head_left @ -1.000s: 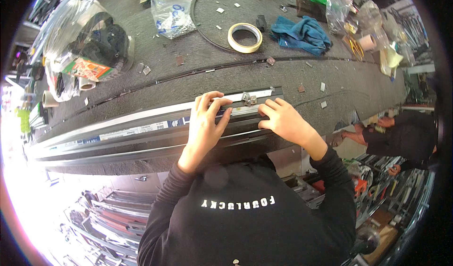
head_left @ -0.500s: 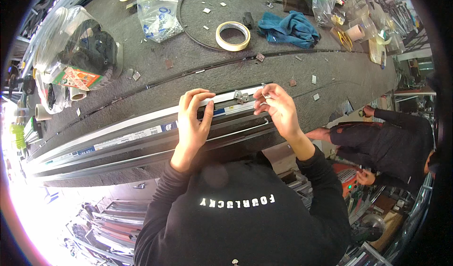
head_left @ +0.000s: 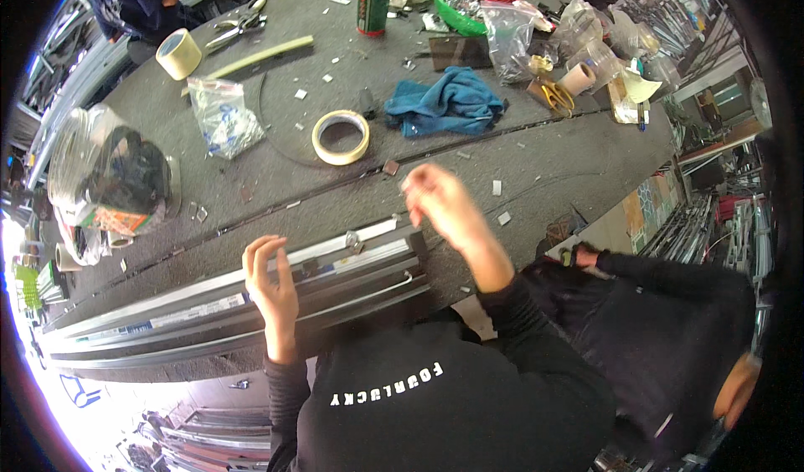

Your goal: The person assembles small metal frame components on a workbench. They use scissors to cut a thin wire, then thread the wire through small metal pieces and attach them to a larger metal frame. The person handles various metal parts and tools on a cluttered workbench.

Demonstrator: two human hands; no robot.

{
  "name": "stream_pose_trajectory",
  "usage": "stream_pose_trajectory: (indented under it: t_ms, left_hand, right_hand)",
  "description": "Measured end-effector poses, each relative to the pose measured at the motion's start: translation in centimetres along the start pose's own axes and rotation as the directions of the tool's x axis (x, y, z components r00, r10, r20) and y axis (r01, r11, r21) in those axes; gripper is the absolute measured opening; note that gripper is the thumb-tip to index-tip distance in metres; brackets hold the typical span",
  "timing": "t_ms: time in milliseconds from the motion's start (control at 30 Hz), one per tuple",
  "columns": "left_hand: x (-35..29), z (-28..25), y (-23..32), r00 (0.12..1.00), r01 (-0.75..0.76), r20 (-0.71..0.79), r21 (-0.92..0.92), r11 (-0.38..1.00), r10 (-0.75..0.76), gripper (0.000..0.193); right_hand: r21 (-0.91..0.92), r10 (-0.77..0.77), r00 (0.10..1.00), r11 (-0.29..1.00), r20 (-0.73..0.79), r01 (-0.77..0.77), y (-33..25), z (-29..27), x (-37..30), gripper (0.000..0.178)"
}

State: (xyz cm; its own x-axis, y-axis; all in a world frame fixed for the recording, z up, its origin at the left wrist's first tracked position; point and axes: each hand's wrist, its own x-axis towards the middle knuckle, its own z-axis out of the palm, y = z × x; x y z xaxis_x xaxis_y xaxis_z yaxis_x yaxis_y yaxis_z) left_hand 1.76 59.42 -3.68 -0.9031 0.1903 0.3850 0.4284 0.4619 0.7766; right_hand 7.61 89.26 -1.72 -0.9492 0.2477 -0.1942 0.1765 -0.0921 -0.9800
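Long metal profiles (head_left: 201,286), white and dark, lie side by side along the near edge of the table. My left hand (head_left: 274,296) is over them with its thumb and fingers apart, and I see nothing held in it. Small metal pieces (head_left: 354,242) sit together on the white profile, near its right end. My right hand (head_left: 448,212) is above the tabletop, past the profiles' right end, with its fingers bent. Motion blurs its fingertips, so whether they hold anything cannot be made out.
Beyond the profiles lie a masking tape roll (head_left: 341,138), a blue cloth (head_left: 445,103), a bag of small parts (head_left: 224,118) and yellow-handled scissors (head_left: 556,97). A large clear jar (head_left: 109,175) stands left, a spray can (head_left: 374,3) at the back. A co-worker (head_left: 670,330) is close on my right.
My right hand has left the small metal pieces and moved away from the profiles' end. My left hand has loosened over the profiles. The view has shifted, showing more of the table's far side.
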Motion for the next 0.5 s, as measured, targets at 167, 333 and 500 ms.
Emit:
stream_pose_trajectory:
  t_ms: [167,333,500]
  left_hand:
    - [-0.2,0.4,0.0,0.999,0.026,-0.049,0.096,0.995,-0.022,0.013]
    - [-0.3,0.7,0.2,0.996,0.020,-0.084,0.176,0.984,-0.005,0.012]
    - [-0.3,0.8,0.0,0.987,0.058,-0.158,0.178,0.982,-0.030,0.013]
  right_hand:
    - [0.830,0.026,0.967,0.519,-0.253,0.203,-4.3,-15.1,9.3,0.012]
    - [0.766,-0.004,0.979,0.622,-0.205,0.163,-7.0,-23.0,23.1,0.020]
    - [-0.493,-0.473,0.820,0.823,-0.323,0.281,-12.8,-22.3,31.4,0.037]
